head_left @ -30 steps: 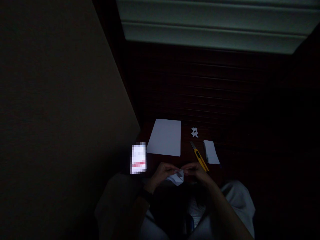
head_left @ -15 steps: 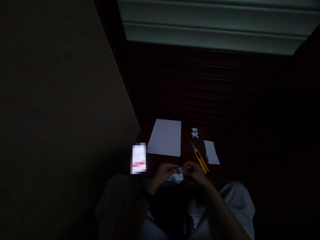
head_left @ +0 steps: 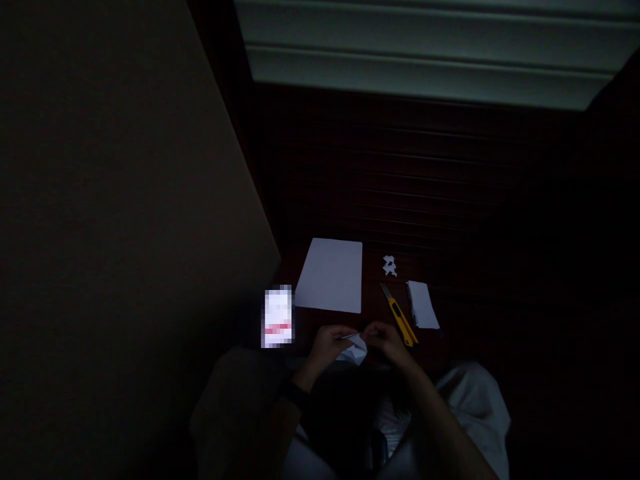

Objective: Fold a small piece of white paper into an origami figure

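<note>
A small folded piece of white paper is between my hands at the near edge of the dark table. My left hand grips its left side, thumb and fingers pressed together. The fingers of my right hand pinch at the paper's upper right corner. Just beyond my right hand lies a yellow utility knife, its blade pointing away from me. Dim light hides the fine creases and part of the fingertips.
Ahead lies a large white sheet. Small folded paper pieces sit to its right, and a stack of white paper slips lies at the right. A bright, blurred-out screen is at the left, near the wall.
My right hand has shifted slightly left, closer to the folded paper. The paper has tilted a little in my fingers. Everything else on the table stays put.
</note>
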Motion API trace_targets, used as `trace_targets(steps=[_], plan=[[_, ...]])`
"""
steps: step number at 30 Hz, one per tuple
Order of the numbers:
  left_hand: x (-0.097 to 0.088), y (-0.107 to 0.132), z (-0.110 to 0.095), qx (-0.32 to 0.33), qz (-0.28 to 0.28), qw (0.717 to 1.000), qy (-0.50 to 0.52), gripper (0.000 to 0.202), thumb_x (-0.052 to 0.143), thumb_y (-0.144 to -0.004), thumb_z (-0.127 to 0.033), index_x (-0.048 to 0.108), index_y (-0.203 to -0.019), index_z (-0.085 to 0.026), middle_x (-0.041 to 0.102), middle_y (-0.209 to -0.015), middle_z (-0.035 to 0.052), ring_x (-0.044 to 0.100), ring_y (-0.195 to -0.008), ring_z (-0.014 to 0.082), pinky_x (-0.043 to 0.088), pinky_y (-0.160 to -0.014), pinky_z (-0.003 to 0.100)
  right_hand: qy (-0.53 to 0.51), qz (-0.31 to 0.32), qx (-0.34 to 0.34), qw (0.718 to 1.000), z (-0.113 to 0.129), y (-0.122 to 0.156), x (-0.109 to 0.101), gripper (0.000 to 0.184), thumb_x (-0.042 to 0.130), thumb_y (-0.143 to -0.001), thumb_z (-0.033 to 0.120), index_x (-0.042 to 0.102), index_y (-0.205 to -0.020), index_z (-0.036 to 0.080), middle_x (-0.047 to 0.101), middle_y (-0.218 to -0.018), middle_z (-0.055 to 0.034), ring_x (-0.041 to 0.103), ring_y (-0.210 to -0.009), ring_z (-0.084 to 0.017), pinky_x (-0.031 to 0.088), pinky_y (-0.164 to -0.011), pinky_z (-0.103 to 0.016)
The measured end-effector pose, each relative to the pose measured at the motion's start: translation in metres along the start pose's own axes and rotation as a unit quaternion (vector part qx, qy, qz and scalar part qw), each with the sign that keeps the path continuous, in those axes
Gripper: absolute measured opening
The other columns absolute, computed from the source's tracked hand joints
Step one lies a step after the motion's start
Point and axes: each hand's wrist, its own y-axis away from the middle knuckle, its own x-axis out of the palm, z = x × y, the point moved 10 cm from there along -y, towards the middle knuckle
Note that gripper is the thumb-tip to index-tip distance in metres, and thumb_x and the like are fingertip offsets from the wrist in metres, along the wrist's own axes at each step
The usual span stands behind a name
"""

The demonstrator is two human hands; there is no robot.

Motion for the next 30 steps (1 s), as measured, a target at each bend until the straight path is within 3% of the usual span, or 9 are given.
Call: trace_targets(steps=[5, 10, 19, 25, 30], plan=[[-0.002, 0.000, 0.002, 0.000, -0.024, 1.000, 0.001, 0.029, 0.067, -0.063, -0.027, 0.068, -0.086, -0.010, 0.069, -0.086, 0.0112, 0.063, -0.078, 0.0217, 0.049, -0.071, 0.030, 0.031, -0.006, -0.011, 0.999, 0.007, -0.002, 0.000, 0.029, 0.064, -0.066, 0.044, 0.057, -0.068, 0.016, 0.056, -0.061, 0.0005, 0.049, -0.057, -0.013, 0.036, -0.053, -0.023], [0.002, 0.001, 0.001, -0.001, -0.004, 1.000, -0.001, 0.026, 0.064, -0.064, -0.021, 0.067, -0.089, -0.011, 0.068, -0.090, 0.0106, 0.063, -0.081, 0.0215, 0.048, -0.072, 0.029, 0.063, -0.014, -0.024, 0.998, 0.004, -0.003, -0.001, 0.027, 0.070, -0.061, 0.039, 0.057, -0.068, 0.016, 0.058, -0.065, 0.0004, 0.051, -0.059, -0.013, 0.038, -0.055, -0.023], [0.002, 0.005, -0.017, -0.017, 0.029, 0.999, 0.021, 0.034, 0.065, -0.059, -0.015, 0.066, -0.093, -0.011, 0.067, -0.097, 0.0112, 0.061, -0.089, 0.0234, 0.046, -0.079, 0.031, 0.032, -0.009, -0.034, 0.999, -0.005, -0.002, -0.003, 0.029, 0.072, -0.059, 0.038, 0.057, -0.070, 0.017, 0.058, -0.064, 0.0008, 0.052, -0.058, -0.012, 0.039, -0.054, -0.023], [0.004, 0.009, -0.024, 0.000, 0.070, 0.997, 0.012, 0.033, 0.060, -0.068, -0.023, 0.066, -0.098, -0.011, 0.068, -0.092, 0.0088, 0.061, -0.083, 0.0225, 0.045, -0.074, 0.030, 0.026, -0.021, -0.029, 0.999, -0.006, -0.003, -0.004, 0.030, 0.073, -0.057, 0.039, 0.058, -0.069, 0.017, 0.058, -0.066, 0.0005, 0.051, -0.058, -0.012, 0.039, -0.055, -0.023], [0.003, 0.006, -0.021, 0.006, 0.047, 0.999, -0.021, 0.035, 0.059, -0.071, -0.035, 0.067, -0.095, -0.011, 0.068, -0.091, 0.0100, 0.061, -0.085, 0.0230, 0.045, -0.075, 0.030, 0.024, -0.028, -0.033, 0.999, -0.005, -0.004, -0.004, 0.032, 0.074, -0.055, 0.040, 0.057, -0.069, 0.017, 0.056, -0.062, 0.0017, 0.049, -0.054, -0.011, 0.038, -0.052, -0.023]])
